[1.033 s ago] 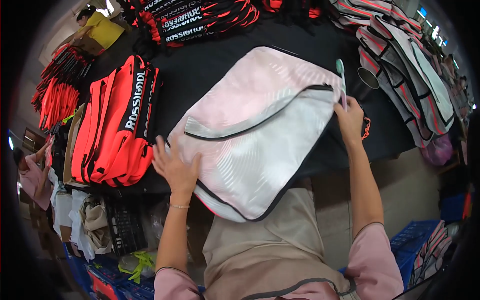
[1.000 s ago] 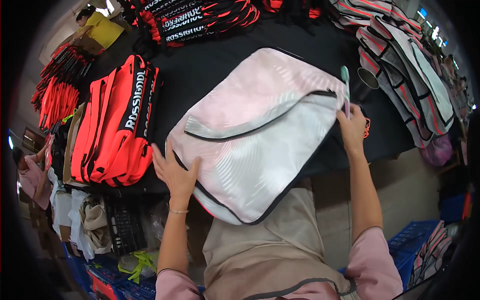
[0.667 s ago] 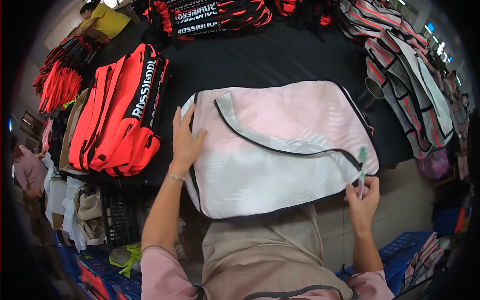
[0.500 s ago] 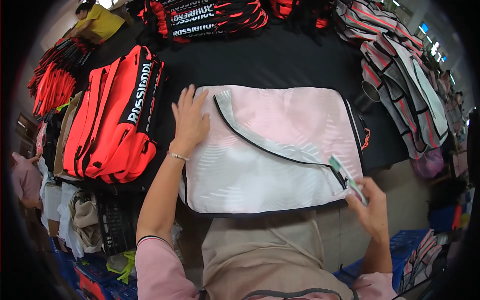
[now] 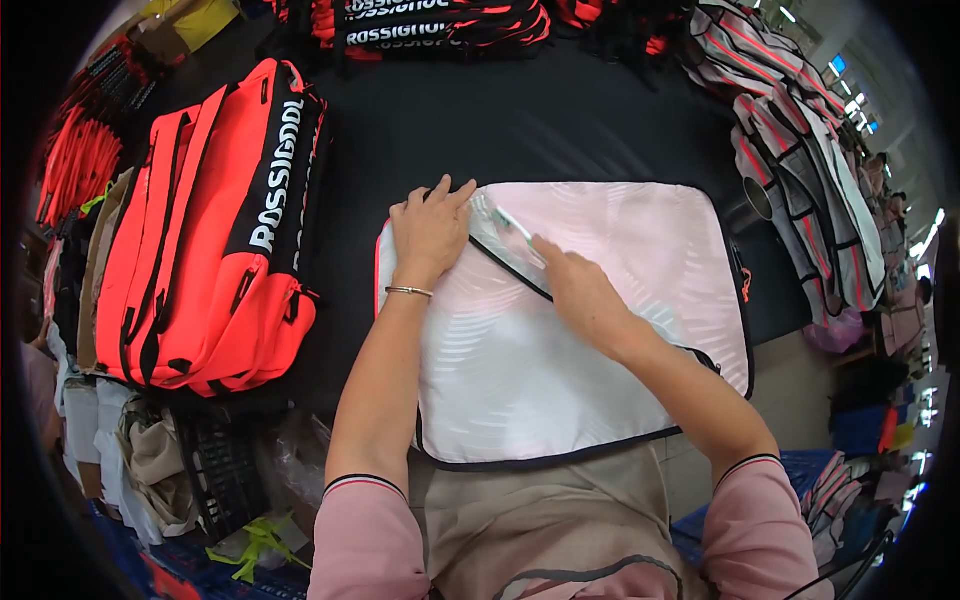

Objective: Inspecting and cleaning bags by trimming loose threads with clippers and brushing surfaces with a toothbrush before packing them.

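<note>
A pink and white patterned fabric panel point(image 5: 545, 390) with dark edging lies flat on the black table in front of me. A dark-edged curved seam runs slantwise across it, bordering a pale strip. My left hand point(image 5: 430, 235) rests with its fingers stretched out on the panel's upper left corner. In my right hand point(image 5: 585, 295) is a toothbrush point(image 5: 520, 230) with a white and green handle. Its head is at the upper end of the pale strip, close beside my left fingers. Whether the bristles touch the cloth is hard to tell.
Red and black bags point(image 5: 200, 240) are stacked at the left. Grey bags with red stripes point(image 5: 810, 200) lie at the right, beside a metal cup point(image 5: 757, 198). More red and black pieces point(image 5: 430, 30) are piled at the far edge of the black table point(image 5: 480, 110).
My right hand has carried the toothbrush from the panel's lower right corner to its upper left. My left hand stays at the upper left corner, now over the strip's end.
</note>
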Motion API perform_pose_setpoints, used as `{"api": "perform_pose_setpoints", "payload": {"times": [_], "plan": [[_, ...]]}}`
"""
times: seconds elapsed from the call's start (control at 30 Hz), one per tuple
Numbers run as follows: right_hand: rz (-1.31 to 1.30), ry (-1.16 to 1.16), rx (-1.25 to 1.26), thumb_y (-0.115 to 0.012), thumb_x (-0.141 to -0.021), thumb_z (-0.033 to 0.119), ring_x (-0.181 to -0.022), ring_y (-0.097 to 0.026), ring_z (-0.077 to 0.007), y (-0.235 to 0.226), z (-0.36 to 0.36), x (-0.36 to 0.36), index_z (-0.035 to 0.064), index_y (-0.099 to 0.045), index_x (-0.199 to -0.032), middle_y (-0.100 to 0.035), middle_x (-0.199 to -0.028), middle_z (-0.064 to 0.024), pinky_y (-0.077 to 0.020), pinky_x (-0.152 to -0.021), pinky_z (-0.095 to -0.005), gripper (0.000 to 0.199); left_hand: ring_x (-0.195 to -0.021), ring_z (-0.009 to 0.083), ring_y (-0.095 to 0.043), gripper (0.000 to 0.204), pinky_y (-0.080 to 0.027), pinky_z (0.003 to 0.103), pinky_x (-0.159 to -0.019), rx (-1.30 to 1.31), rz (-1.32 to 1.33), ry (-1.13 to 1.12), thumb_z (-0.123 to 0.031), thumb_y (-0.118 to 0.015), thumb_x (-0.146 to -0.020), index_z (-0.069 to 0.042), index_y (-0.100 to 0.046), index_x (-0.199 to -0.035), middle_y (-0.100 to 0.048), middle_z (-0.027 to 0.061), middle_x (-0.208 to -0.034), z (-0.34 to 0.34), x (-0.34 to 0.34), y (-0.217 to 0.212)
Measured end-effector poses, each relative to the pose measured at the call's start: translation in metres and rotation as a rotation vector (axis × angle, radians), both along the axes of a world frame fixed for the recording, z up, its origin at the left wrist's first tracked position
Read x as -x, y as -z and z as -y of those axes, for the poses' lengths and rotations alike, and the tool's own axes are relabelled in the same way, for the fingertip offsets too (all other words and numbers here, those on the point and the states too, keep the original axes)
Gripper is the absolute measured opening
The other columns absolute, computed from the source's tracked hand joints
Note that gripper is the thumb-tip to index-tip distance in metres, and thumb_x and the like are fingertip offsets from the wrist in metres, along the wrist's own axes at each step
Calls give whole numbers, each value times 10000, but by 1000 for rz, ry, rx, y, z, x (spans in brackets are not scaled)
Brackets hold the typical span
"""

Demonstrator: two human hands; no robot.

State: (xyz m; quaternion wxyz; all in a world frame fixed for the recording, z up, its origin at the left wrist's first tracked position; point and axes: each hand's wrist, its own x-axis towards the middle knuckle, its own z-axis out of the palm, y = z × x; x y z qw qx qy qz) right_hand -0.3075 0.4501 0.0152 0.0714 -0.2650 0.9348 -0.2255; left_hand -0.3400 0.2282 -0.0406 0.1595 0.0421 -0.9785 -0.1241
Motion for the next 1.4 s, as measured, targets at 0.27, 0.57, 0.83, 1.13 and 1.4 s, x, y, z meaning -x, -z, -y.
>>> {"api": "perform_pose_setpoints", "payload": {"times": [0.27, 0.57, 0.83, 1.13, 1.4], "plan": [[-167, -26, -203, -488, -838, -46, -713, -658, -443, 10, 35, -8, -90, -388, -1377, -613, -954, -315, -560, -635, -464, 550, -1217, 303, -521, 372, -357, 455, -972, -45, -36, 13, -300, -468, -972, -230, -627, -1301, -563, 65, -1389, -1, 1, 0], [-62, 62, -168, -455, -833, -44, -756, -631, -488, 6, 39, -17, -46, -428, -1352, -608, -855, -316, -529, -690, -520, 519, -1219, 304, -518, 358, -358, 456, -982, -42, -57, -4, -292, -490, -968, -227, -641, -1286, -567, 53, -1387, 1, -1, 4], [-114, -19, -78, -485, -841, -16, -744, -650, -473, 13, 44, 5, -68, -420, -1338, -619, -825, -300, -538, -673, -520, 504, -1214, 310, -517, 357, -354, 461, -982, -60, -78, 11, -280, -511, -954, -197, -649, -1273, -572, 54, -1380, -2, 1, 6], [-34, -192, -66, -503, -878, -12, -716, -624, -431, -18, -40, -26, -9, -554, -1282, -628, -808, -263, -506, -681, -476, 407, -1223, 294, -513, 345, -330, 471, -1035, 63, -481, -86, -139, -584, -873, -119, -670, -1206, -620, 90, -1276, -1, -13, -11], [-129, -243, -14, -554, -816, -4, -692, -649, -387, 14, -29, 7, -3, -511, -1308, -643, -807, -220, -527, -621, -453, 494, -1024, 301, -594, 236, -465, 381, -903, -294, -127, 571, 94, -562, -730, -28, -656, -909, -653, 113, -982, -3, -62, -13]]}}
